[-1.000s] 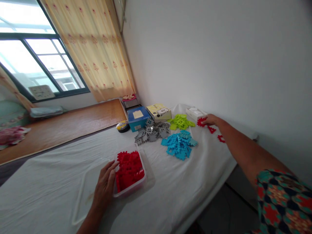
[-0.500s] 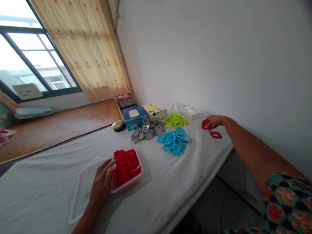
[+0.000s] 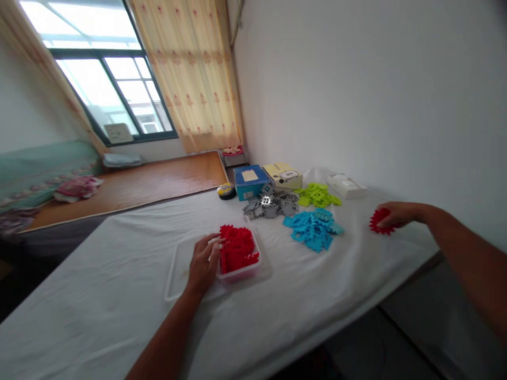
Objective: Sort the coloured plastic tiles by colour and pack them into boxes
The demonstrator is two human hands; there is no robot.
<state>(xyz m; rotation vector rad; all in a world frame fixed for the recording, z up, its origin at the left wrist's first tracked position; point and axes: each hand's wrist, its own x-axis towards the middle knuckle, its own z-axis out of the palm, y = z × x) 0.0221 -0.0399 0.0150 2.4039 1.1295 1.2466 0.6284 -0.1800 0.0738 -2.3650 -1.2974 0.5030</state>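
right hand [image 3: 397, 214] grips red pieces [image 3: 379, 222] near table edge [image 3: 356, 311], blue pile [image 3: 313, 229] apart

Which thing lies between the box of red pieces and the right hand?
The head view shows blue pieces between the red-filled box and the right hand.

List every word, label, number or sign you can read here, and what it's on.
Nothing is readable.
Yellow box: printing too blurred.
Blue box: pale label on top, too small to read.
Round yellow-and-black container: markings too blurred.
Pale square object by the window: any marks too blurred.
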